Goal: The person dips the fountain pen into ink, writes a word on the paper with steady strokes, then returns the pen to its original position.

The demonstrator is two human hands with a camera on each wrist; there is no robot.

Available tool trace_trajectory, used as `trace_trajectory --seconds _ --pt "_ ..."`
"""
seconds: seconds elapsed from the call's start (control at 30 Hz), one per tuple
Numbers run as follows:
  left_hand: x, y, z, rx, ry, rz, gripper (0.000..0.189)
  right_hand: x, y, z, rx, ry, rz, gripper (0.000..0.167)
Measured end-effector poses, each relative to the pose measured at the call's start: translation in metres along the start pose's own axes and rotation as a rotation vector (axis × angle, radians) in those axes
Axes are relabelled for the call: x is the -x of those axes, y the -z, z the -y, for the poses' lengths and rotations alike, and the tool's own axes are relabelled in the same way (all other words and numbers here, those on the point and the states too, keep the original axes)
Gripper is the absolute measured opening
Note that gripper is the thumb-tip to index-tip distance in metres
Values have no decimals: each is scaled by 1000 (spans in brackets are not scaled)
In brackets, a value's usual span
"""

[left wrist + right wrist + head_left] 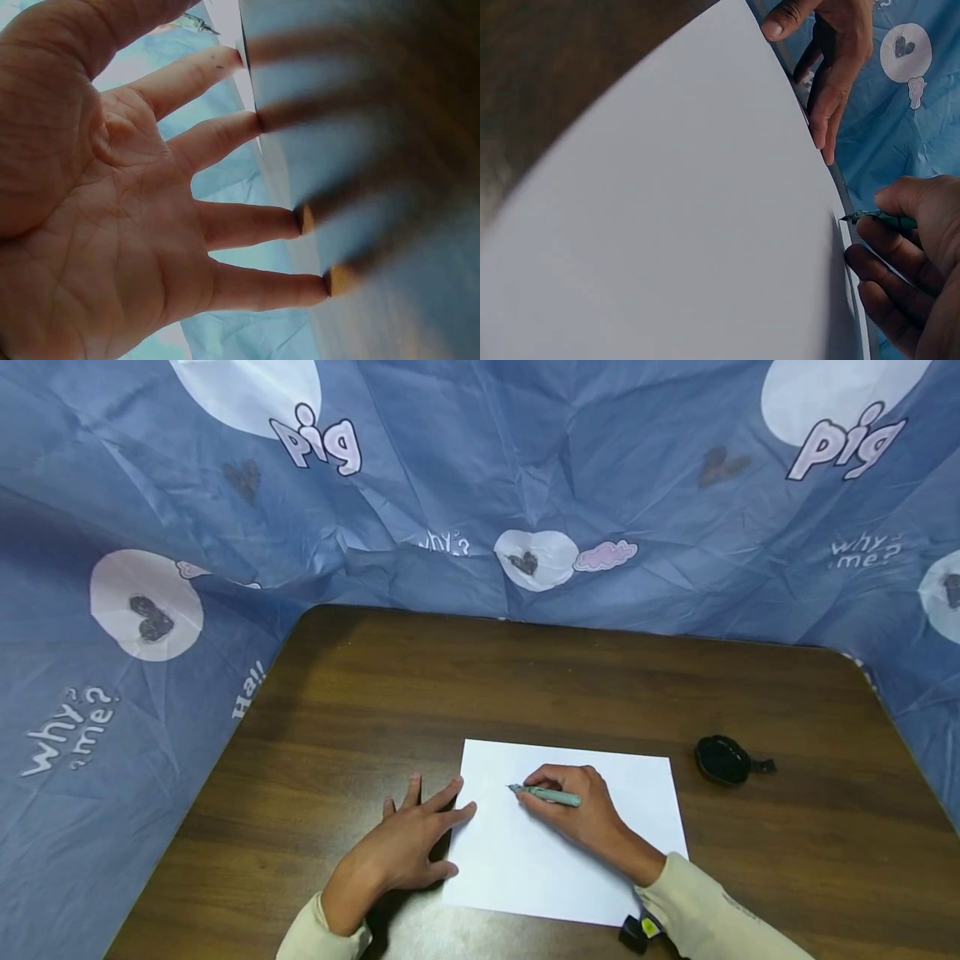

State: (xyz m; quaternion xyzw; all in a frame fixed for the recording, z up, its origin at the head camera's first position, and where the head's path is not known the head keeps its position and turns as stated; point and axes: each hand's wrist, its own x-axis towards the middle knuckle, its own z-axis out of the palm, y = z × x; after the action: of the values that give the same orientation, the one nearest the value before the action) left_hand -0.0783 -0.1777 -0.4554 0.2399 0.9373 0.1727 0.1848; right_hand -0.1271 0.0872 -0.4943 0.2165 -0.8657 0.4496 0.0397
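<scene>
A white sheet of paper (570, 860) lies on the wooden table. My right hand (577, 802) rests over it and pinches a green pen (558, 796) between thumb and fingers. The pen's dark tip points left, at the upper left part of the sheet; in the right wrist view the pen (900, 221) is close to the paper's surface. My left hand (408, 843) lies with spread fingers at the sheet's left edge, some fingertips on the paper and others on the table. In the left wrist view its palm (112, 202) shows, with straight fingers. No marks are visible on the sheet.
A small black pan-shaped dish (722, 760) with a short handle stands on the table (525, 685) right of the paper. By the right sleeve, a black object with a yellow patch (639, 932) sits at the sheet's lower corner. Blue printed cloth (465, 460) hangs behind the table.
</scene>
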Motion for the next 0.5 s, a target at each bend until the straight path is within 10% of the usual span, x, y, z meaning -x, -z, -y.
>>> trace_trajectory --seconds 0.5 --pt "1 0 -1 7 -5 -6 72 4 13 -8 -19 -16 -20 9"
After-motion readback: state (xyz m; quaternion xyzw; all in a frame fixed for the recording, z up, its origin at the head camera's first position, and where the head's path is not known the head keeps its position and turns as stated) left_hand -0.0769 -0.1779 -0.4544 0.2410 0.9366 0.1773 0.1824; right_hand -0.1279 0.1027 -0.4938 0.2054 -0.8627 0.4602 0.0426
